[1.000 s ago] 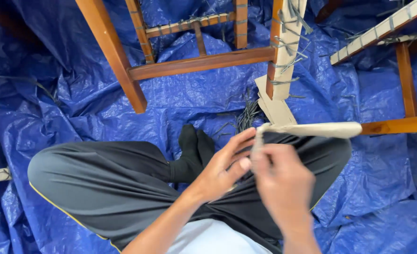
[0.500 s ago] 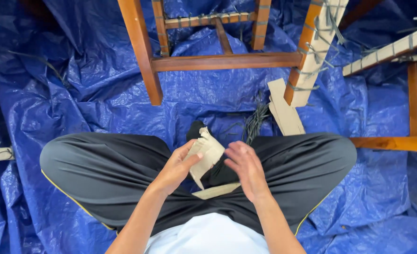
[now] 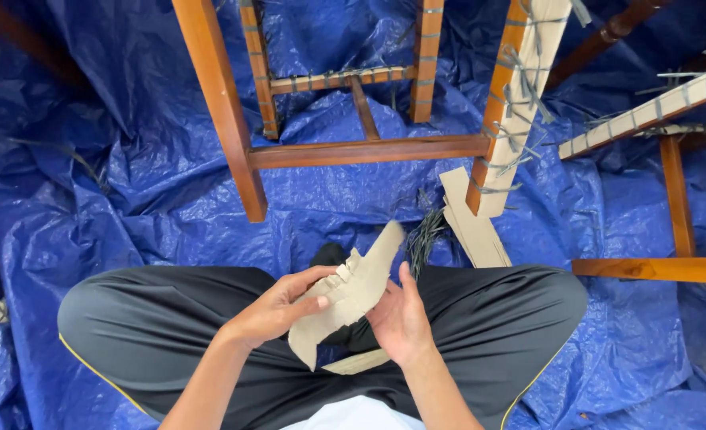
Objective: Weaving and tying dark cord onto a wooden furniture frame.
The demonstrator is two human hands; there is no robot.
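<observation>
I sit cross-legged in black trousers on a blue tarpaulin. Both hands hold a long beige cardboard strip, folded and notched, over my lap. My left hand grips its middle with thumb on top. My right hand supports it from the right, thumb against its edge. A second pale strip lies on my lap beneath them.
A brown wooden chair frame lies in front of me, its legs wrapped with cardboard strips tied with dark cord. A loose cardboard piece and a bundle of dark ties lie by it. More wooden rails are at right.
My hands came down from the chair leg at right to my lap. The long strip was folded and is now turned up between both hands.
</observation>
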